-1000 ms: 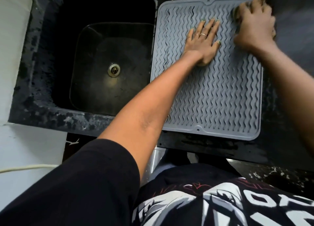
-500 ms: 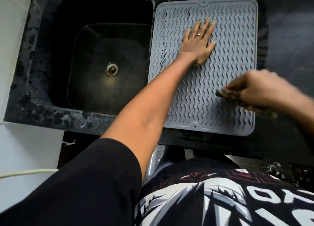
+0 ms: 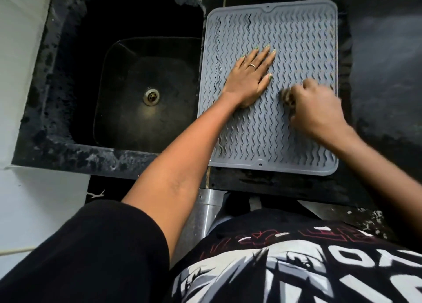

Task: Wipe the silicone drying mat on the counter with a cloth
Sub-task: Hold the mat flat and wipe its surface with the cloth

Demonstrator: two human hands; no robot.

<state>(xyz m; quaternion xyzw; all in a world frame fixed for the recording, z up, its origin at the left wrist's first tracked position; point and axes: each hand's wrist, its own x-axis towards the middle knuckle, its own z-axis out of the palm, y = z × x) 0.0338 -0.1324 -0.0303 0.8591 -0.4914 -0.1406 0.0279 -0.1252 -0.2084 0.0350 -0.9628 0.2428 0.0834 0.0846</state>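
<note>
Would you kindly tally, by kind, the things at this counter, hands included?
Hands: 2, left hand and right hand
Drying mats: 1, grey mat
Cloths: 1, dark cloth
Sinks: 1, black sink
Rings: 1, ring
Total: 6

Large white letters on the black shirt [image 3: 296, 268], possibly "ON", cropped.

The silicone drying mat [image 3: 303, 40] is showing pale grey, ribbed all over in wavy lines. The counter [image 3: 383, 74] beneath is looking black with cloudy grey smears. The sink [image 3: 146, 92] is gleaming dark, its drain a dull brass. The left hand [image 3: 250, 78] is wearing green nail polish and a gold ring. The shirt [image 3: 296, 268] is showing black with white and red print.
</note>
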